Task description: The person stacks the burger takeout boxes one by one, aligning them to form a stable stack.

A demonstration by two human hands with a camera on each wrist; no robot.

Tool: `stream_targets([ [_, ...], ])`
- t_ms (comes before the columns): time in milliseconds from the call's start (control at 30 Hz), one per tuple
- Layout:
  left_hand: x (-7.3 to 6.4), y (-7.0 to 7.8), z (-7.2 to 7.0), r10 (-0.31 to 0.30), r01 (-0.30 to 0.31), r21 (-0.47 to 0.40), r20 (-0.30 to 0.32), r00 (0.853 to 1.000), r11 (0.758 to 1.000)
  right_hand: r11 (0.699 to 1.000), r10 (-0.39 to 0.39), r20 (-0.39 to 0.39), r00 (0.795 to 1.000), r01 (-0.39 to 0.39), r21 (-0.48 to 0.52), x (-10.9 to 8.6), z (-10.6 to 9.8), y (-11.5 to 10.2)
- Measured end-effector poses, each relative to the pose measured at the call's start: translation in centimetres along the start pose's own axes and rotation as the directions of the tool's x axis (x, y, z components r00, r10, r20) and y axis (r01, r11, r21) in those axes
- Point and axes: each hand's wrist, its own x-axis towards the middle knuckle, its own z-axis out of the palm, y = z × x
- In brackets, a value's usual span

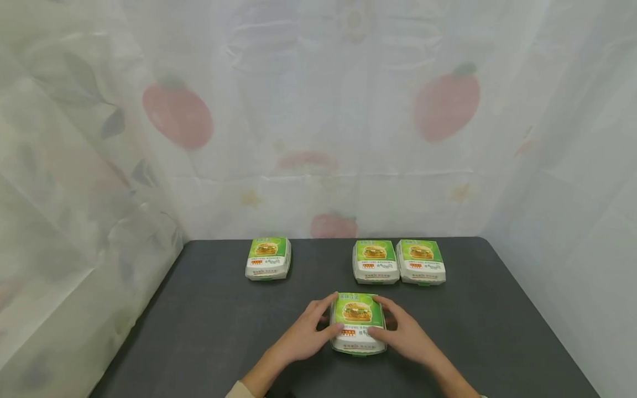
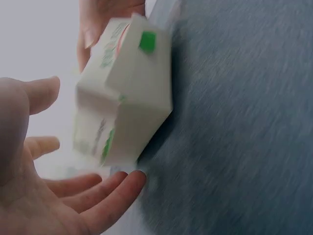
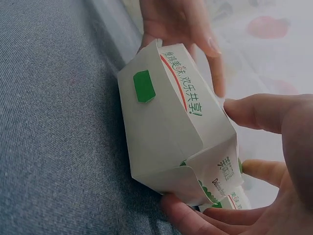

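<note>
A green-and-white burger box [image 1: 357, 323] with a closed lid sits on the dark table near me, between my two hands. My left hand [image 1: 304, 333] is at its left side, with thumb and index fingertips right at the lid's edge. In the left wrist view the fingers of this hand [image 2: 54, 181] are spread and relaxed beside the box [image 2: 139, 73]. From the right side my right hand [image 1: 409, 334] holds the box, its thumb over the lid. The right wrist view shows thumb and fingers of that hand [image 3: 274, 161] curved round the box's end [image 3: 156, 132].
Farther back, a matching box [image 1: 269, 258] stands at left. Two more, a box [image 1: 375, 262] and its neighbour [image 1: 421, 262], stand side by side at right. The dark table [image 1: 224, 326] ends at a pale fruit-print curtain [image 1: 318, 121], with more sheeting along both sides.
</note>
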Motion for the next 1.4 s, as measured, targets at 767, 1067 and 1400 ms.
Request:
stream_targets([
  [767, 0.3, -2.7, -7.3, 0.412, -0.147, 0.485, -0.502, 0.760, 0.862, 1.000, 0.005, -0.055, 0.999, -0.005, -0.002, 0.2, 0.3, -0.3],
  [1067, 1.6, -4.5, -10.9, 0.477, -0.043, 0.663, -0.490, 0.730, 0.747, 1.000, 0.008, -0.058, 0.998, -0.008, -0.004, 0.0, 0.3, -0.3],
  [1400, 3.0, -7.4, -13.8, 0.367, 0.066, 0.705, -0.444, 0.818, 0.706, 1.000, 0.003, -0.060, 0.998, -0.005, -0.027, 0.1, 0.4, -0.4],
])
